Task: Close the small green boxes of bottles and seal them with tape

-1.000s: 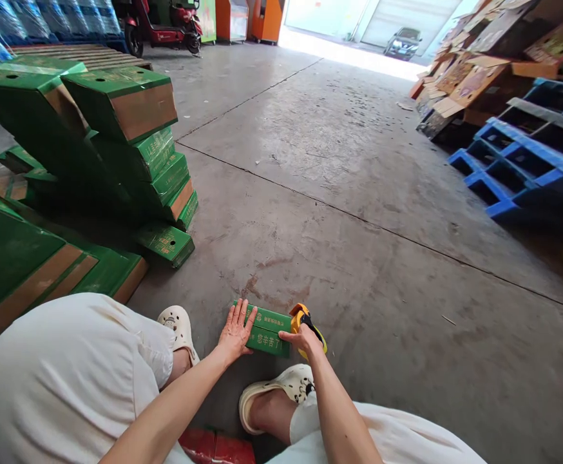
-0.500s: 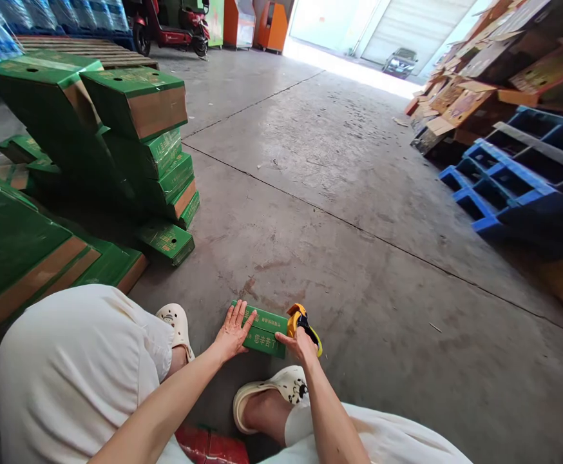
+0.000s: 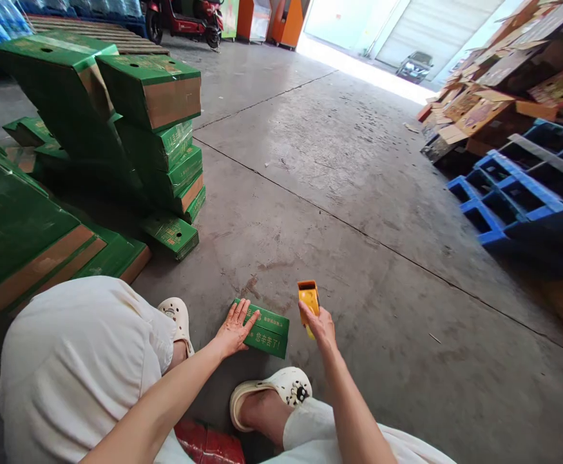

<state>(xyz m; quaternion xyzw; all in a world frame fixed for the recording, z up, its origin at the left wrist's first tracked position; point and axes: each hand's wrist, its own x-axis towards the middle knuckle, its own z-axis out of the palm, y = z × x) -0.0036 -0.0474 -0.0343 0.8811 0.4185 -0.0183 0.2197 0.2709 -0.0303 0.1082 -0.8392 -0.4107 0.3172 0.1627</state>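
A small green cardboard box (image 3: 272, 330) with gold lettering lies between my feet on the floor. My left hand (image 3: 236, 328) rests on its left end, fingers stretched flat across the top. To the right of the box, my right hand (image 3: 319, 322) grips an orange-yellow tape dispenser (image 3: 308, 296) and holds it apart from the box. Part of the dispenser is hidden behind my fingers, and I cannot make out its tape.
Stacked green boxes (image 3: 165, 145) stand at the left. Blue pallets (image 3: 508, 187) and a heap of flattened cartons (image 3: 484, 109) are on the right. A red scooter (image 3: 185, 19) is parked at the back left. Cream clogs (image 3: 272, 393) are on my feet.
My right hand has lifted the tape dispenser off the box's right end and moved it right, turning it. My left hand stays on the box. The view has shifted slightly.
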